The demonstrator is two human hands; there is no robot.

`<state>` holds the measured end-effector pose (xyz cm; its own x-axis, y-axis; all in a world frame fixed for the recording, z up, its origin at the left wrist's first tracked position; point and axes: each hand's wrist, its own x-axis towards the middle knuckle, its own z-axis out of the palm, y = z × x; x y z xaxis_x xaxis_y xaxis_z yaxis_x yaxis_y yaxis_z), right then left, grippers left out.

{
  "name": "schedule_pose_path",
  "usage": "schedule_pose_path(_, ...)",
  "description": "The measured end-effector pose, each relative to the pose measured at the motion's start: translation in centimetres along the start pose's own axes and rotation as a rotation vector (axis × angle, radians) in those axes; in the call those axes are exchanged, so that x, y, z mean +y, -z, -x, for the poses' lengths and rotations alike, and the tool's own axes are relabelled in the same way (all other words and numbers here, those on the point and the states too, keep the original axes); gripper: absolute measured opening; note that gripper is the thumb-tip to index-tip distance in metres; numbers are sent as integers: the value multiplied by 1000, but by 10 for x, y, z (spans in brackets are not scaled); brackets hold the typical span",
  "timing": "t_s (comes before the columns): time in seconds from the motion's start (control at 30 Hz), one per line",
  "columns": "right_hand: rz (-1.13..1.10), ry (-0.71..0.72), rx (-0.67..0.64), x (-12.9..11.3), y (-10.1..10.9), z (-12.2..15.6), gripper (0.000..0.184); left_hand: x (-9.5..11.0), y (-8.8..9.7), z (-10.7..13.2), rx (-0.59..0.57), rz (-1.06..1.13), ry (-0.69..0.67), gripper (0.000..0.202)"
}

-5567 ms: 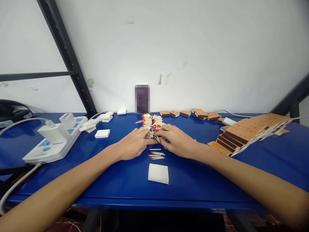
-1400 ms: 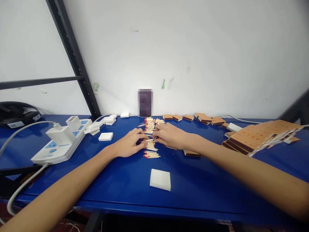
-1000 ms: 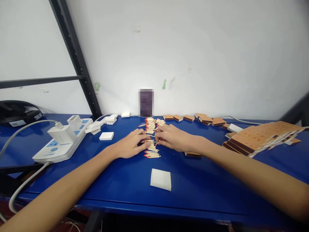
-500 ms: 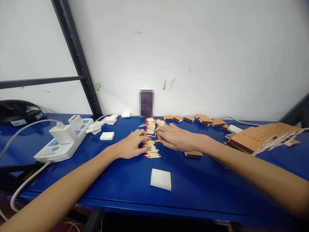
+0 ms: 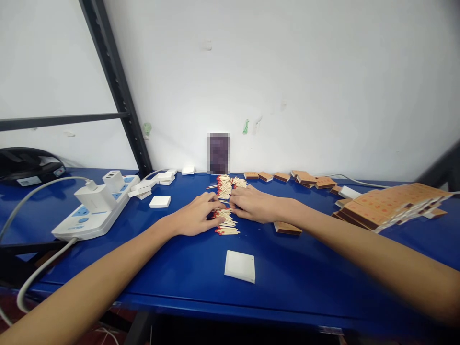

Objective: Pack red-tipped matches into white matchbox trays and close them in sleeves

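Note:
Red-tipped wooden matches lie in a bunch (image 5: 227, 226) on the blue table between my two hands. My left hand (image 5: 196, 215) is bent round the red-headed side of this bunch, thumb on the near part and fingers on the far part. From the other side, my right hand (image 5: 253, 203) has its fingers curled together at the bare ends; its fingertips are partly hidden. Just beyond the hands is a looser pile of matches (image 5: 224, 187), with a smaller cluster (image 5: 239, 182) to its right. A white matchbox tray (image 5: 240, 266) lies closer to me.
Several white trays (image 5: 160, 201) and a power strip (image 5: 97, 218) with chargers lie on the left. Brown matchbox sleeves (image 5: 282, 177) line the wall side, with a larger stack (image 5: 384, 206) at right. One matchbox (image 5: 287, 228) sits beside my right wrist. A pixelated dark object (image 5: 219, 154) leans on the wall.
My right hand has shifted slightly left, closer to my left hand and the matches. My left hand stays in place.

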<state>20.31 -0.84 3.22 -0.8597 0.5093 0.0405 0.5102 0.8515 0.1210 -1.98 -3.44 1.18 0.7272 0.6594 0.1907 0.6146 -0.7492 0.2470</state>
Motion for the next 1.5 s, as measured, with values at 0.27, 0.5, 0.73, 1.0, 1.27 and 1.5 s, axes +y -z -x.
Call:
schedule_pose_path(0.27,-42,-63,-48,-3,32,4,14,2,0,-1,0,20,-2,34)
schedule_pose_path(0.5,-128,-103,-100,-18,40,10,11,0,0,-1,18,64,-11,36)
schedule_pose_path(0.73,-132,-163,-150,-28,40,10,7,-3,-1,-2,59,92,-36,31)
schedule_pose_path(1.0,-253,-106,-136,-36,33,7,10,-2,2,-3,107,95,-55,30)
schedule_pose_path(1.27,-300,-113,-34,-35,34,7,14,-2,7,0,134,-4,-68,30)
schedule_pose_path(1.5,-29,-90,294,-21,15,15,17,-2,10,2,115,-82,-80,29)
